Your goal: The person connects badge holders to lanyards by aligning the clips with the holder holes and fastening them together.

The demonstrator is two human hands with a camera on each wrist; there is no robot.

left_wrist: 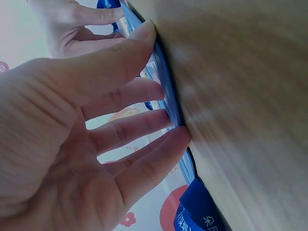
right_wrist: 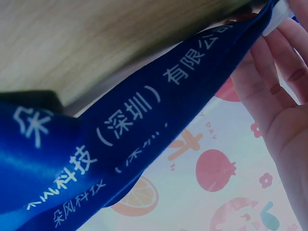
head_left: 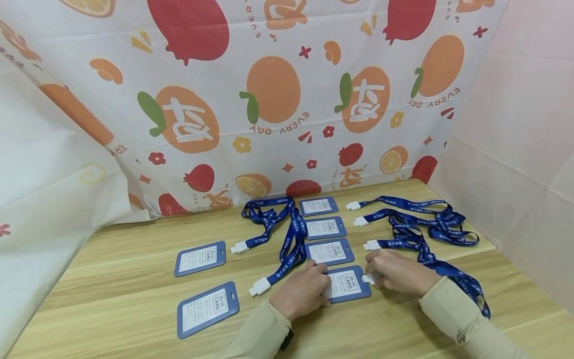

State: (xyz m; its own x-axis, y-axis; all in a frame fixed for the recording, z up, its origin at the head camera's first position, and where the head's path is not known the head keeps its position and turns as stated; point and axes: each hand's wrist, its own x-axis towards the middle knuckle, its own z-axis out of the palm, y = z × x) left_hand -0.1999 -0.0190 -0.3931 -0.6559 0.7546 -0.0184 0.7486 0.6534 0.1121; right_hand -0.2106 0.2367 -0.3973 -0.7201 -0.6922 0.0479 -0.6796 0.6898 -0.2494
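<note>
In the head view my left hand (head_left: pixel 301 291) grips the left end of a blue-framed ID card holder (head_left: pixel 349 285) lying on the table. The left wrist view shows thumb and fingers of that hand (left_wrist: pixel 91 120) on the holder's edges. My right hand (head_left: pixel 400 271) pinches the white clip (head_left: pixel 370 278) of a blue lanyard at the holder's slotted right end. Whether the clip passes through the slot cannot be made out. The lanyard's printed strap (right_wrist: pixel 139 110) trails from the right hand in the right wrist view.
Several more card holders (head_left: pixel 326 227) lie in a column beyond the held one, and two others (head_left: pixel 208 309) lie at the left. Blue lanyards (head_left: pixel 264 224) with white clips lie between them and at the right (head_left: pixel 448 224). A fruit-print cloth (head_left: pixel 278 144) hangs behind the wooden table (head_left: pixel 134 279).
</note>
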